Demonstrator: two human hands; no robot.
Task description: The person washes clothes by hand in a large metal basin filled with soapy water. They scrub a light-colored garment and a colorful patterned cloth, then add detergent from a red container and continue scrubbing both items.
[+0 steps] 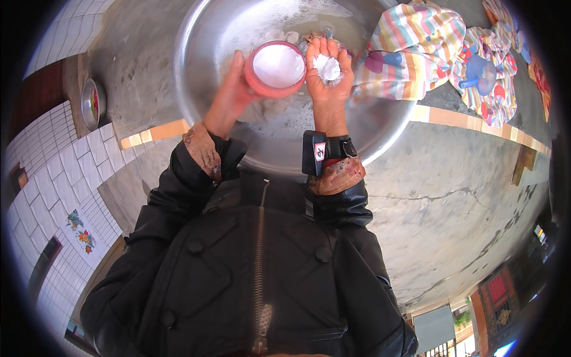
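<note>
My left hand holds a round red container, its open top showing white powder inside. Beside it, my right hand is palm up, slightly cupped, with a small heap of white powder on the palm and fingers. Both hands are above a large, shiny metal basin that holds cloudy, sudsy water. Partly hidden behind the hands, some wet cloth lies in the water. A striped, patterned fabric hangs over the basin's right rim.
On the fabric at the right rests a blue translucent plastic scoop. A small metal bowl with something red and green inside stands at the left. Tile edging crosses the concrete floor near the basin, and white wall tiles are at the left.
</note>
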